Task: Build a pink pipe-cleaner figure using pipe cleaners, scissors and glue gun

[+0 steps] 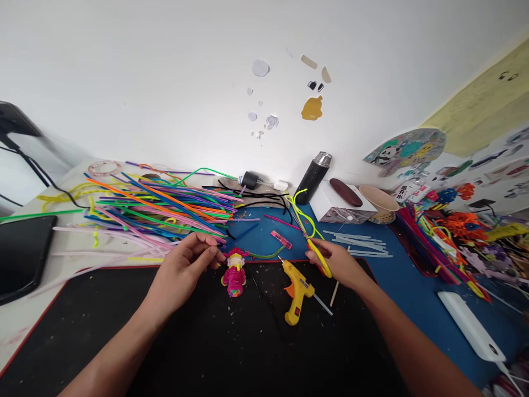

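Observation:
My left hand (184, 270) is closed, thumb and fingertips pressed together. Whatever it may pinch is too small to make out. Just right of those fingertips lies a small magenta pipe-cleaner figure (234, 275) with a white and yellow middle. My right hand (336, 262) is wrapped round the yellow handles of a pair of scissors (319, 258), whose blades point up and away. Between the hands, a yellow hot glue gun (298, 292) rests on the black mat (198, 347). Beyond its nozzle are a pink transparent object (281, 239) and a green pipe cleaner (266, 256).
A heap of coloured pipe cleaners (165, 207) spreads at the back left. Behind the scissors stands a black thermos (314, 179) beside a white box (339, 207). Clear glue sticks (359, 241) and a white power strip (471, 325) lie to the right.

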